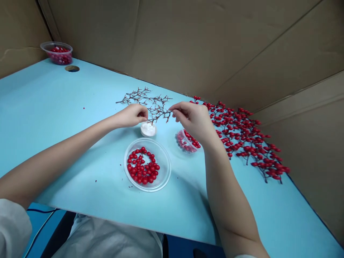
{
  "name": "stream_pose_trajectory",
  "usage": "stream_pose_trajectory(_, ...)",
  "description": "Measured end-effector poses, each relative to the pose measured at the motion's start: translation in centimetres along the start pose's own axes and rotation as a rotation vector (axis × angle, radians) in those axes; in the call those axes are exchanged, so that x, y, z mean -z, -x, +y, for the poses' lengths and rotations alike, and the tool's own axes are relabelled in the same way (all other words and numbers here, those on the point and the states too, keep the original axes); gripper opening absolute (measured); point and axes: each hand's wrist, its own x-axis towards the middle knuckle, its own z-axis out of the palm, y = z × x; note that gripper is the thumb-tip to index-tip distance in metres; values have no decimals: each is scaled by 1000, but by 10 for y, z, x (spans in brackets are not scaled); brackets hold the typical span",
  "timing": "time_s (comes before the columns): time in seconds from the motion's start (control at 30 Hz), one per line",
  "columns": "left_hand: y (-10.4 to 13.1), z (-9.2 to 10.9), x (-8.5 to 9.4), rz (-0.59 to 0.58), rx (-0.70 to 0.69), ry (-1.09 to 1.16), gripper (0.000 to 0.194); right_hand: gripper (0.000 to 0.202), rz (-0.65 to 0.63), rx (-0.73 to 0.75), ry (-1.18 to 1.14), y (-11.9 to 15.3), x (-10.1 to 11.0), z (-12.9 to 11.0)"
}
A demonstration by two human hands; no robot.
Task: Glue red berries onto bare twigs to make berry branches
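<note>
A bare brown artificial twig [161, 114] is stretched between my two hands above the table. My right hand [195, 118] pinches one end of its stem between thumb and fingers. My left hand [133, 115] is closed at the other end, its fingertips pressed together on the twig. Just below sits a small round white dish [148, 130] with white contents. Nearer to me, a clear round plastic bowl [166, 177] holds many loose red berries [142, 177]. Partly behind my right wrist, a small clear tub [185, 141] with red berries leans on its side.
More bare twigs [138, 95] lie behind my hands. Many red-berried branches [239, 134] are spread along the right side. A clear tub [59, 55] of red berries stands at the far left corner, near a round table hole [72, 68]. Cardboard walls [174, 43] border the table.
</note>
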Motion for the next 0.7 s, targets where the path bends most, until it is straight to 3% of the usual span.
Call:
stream_pose_trajectory(0.2,2,-1,-2,-81,-18,56,7,18,-12,-9,24,0,1,0)
stream_pose_trajectory(0.43,4,-1,5,-8,-76,-126,12,19,-93,-27,49,0,-2,4)
stream_pose_trajectory(0.57,4,-2,7,7,-62,-112,12,18,-123,-30,44,1,-2,3)
stream_pose_trajectory(0.7,4,-5,12,-53,-26,-7,12,18,-143,-39,1,2,-4,1)
